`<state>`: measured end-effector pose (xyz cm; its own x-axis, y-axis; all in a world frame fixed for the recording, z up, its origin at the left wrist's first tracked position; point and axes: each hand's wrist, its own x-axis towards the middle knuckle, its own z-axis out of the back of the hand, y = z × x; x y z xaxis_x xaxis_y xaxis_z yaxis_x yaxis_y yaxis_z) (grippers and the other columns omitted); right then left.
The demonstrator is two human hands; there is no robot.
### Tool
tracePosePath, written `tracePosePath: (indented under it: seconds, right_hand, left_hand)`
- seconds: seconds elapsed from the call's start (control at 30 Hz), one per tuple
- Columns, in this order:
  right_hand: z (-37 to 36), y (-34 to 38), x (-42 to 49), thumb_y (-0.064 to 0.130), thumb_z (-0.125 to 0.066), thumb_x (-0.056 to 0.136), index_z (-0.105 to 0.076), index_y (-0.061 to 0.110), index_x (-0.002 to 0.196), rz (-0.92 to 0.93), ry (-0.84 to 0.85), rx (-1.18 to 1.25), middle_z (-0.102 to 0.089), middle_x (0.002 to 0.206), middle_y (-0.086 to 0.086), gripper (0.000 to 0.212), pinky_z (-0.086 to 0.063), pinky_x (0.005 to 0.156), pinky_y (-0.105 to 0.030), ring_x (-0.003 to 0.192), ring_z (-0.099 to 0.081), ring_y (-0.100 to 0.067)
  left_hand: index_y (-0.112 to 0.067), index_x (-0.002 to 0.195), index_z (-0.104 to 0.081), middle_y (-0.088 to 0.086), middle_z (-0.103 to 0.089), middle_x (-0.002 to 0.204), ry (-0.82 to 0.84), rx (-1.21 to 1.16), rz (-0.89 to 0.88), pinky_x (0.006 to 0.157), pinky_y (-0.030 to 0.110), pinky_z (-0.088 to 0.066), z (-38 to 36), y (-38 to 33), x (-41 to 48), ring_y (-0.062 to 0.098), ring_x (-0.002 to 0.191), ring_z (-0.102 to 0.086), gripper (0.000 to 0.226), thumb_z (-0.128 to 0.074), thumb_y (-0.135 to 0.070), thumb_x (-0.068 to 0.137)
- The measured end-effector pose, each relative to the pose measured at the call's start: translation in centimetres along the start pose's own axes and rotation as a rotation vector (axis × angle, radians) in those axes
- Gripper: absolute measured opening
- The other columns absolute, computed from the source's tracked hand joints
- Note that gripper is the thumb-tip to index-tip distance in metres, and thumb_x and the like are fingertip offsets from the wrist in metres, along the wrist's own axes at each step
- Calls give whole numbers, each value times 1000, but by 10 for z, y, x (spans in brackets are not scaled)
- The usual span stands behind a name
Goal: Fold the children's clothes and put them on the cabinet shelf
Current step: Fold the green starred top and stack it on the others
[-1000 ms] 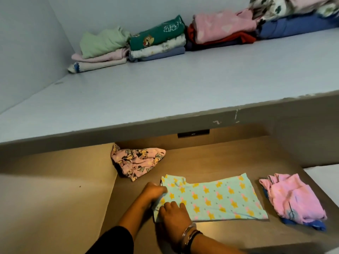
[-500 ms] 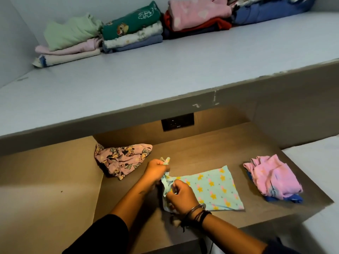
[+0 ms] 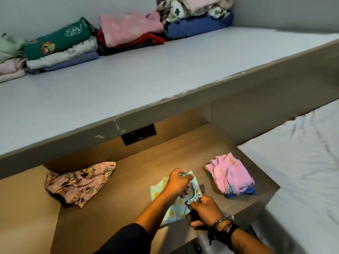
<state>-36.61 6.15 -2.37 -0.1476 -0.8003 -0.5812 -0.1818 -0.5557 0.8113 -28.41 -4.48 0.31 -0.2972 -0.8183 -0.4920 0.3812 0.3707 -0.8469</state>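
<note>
The mint garment with yellow stars (image 3: 176, 210) lies part-folded on the brown wooden surface (image 3: 146, 162), and both hands are on it. The left hand (image 3: 177, 182) has its fingers curled, pinching the garment's far edge. The right hand (image 3: 205, 211), bangles (image 3: 222, 219) at the wrist, grips the bunched hem at its near right corner. Left of the garment, well apart, lies a crumpled pink cartoon-print piece (image 3: 80, 182). To its right, near, sits a folded pink piece (image 3: 231, 176) on something blue. Above and beyond it runs the grey shelf (image 3: 146, 79), with folded stacks (image 3: 128, 32) along the shelf's back wall.
</note>
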Motion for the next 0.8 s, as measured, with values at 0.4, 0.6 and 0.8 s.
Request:
tracePosePath:
  seconds: [0.4, 0.6, 0.8]
  right_hand:
    - [27, 10, 2, 56, -56, 70, -53, 22, 113, 527, -438, -1116, -54, 116, -7, 54, -49, 78, -37, 102, -55, -26]
    - [-5, 9, 13, 67, -35, 84, -33, 24, 149, 767, 71, -1513, -15, 162, -9, 77, -11, 118, -52, 148, -17, -31]
    - [-8, -8, 19, 78, -26, 84, -44, 21, 144, 757, 208, -1631, -38, 153, -6, 85, 5, 109, -44, 140, -36, -34]
  left_hand:
    - [-17, 124, -49, 5, -60, 117, -573, 203, 167, 77, 37, -56, 91, 72, -26, 27, 98, -63, 42, -66, -31, 88]
    - [-9, 72, -60, 11, -65, 74, -508, 79, 267, 59, 37, -52, 67, 88, -39, 25, 63, -61, 33, -71, -39, 81]
    - [-7, 76, -63, 9, -59, 54, -431, -62, 270, 40, 19, -37, 55, 71, -39, 20, 39, -51, 30, -61, -35, 89]
